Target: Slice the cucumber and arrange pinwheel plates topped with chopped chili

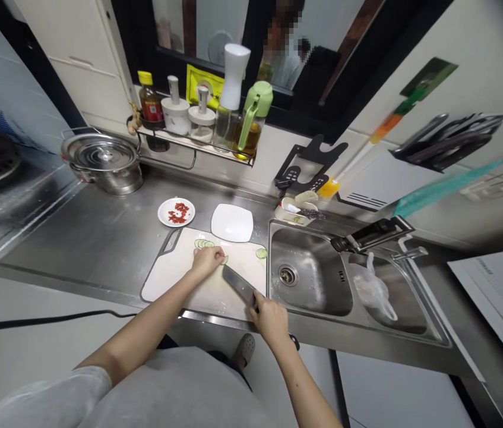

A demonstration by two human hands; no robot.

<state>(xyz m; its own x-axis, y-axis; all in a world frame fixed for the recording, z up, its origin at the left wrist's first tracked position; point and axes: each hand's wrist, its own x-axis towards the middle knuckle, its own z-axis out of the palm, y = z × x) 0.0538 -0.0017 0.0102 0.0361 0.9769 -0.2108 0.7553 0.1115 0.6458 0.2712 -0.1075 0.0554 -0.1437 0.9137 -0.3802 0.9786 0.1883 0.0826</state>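
Note:
My right hand (271, 321) grips the handle of a kitchen knife (239, 285), its broad dark blade slanting up and left over a white cutting board (166, 279). Close to the blade's tip, my left hand (206, 263) has its fingers pinched together at a pale green cucumber slice (225, 260); the fingers partly cover it. Just above that hand, several overlapping cucumber slices (203, 244) lie in a row on the board. Another cucumber piece (261, 254) rests near the board's right edge.
Behind the board stand a small plate with chopped red bits (162, 213) and a white square dish (232, 223). To the right is a double sink (309, 273) with a plastic bag (373, 288). A steel pot (120, 178) and a bottle rack (198, 142) are further back.

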